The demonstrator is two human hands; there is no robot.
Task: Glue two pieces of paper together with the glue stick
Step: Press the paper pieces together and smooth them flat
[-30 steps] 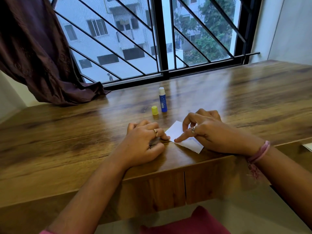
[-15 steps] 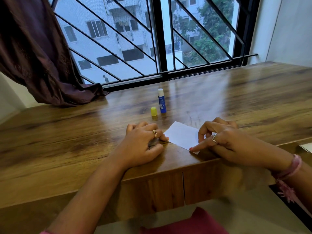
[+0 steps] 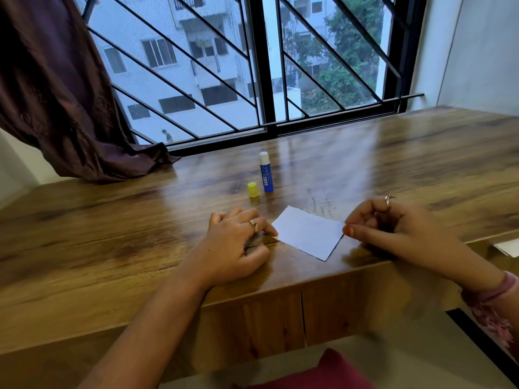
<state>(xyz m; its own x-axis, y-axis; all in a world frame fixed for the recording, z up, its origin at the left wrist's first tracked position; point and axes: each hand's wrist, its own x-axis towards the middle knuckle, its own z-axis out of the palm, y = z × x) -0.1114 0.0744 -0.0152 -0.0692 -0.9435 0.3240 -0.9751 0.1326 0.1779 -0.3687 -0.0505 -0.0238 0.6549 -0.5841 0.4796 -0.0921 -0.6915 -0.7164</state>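
Paper (image 3: pixel 307 233) lay flat near the front edge of the wooden tabletop (image 3: pixel 112 228), a small white rectangle turned at an angle, between my two hands. I could not tell from this view whether it was one sheet or two stacked.

My left hand (image 3: pixel 238 242) rested palm down on the wood with the fingers loosely curled, and one fingertip pressed on the paper's left corner. It gripped nothing that I could make out. A ring (image 3: pixel 254 226) sat on one of its fingers.

My right hand (image 3: pixel 393 231) was at the paper's right edge, fingers curled in and thumb stretched toward the corner, the thumb tip touching or just meeting that edge. It looked blurred, and I could not tell whether it pinched the paper or only touched it. It wore a ring as well, and a pink band (image 3: pixel 502 287) circled the wrist.

Behind the paper, toward the window (image 3: pixel 261 66), the blue glue stick (image 3: pixel 266 172) stood upright with its white tip bare. Its yellow cap (image 3: pixel 253 189) stood just beside it on the left. A dark curtain (image 3: pixel 56 94) hung at the left, its hem resting on the tabletop.
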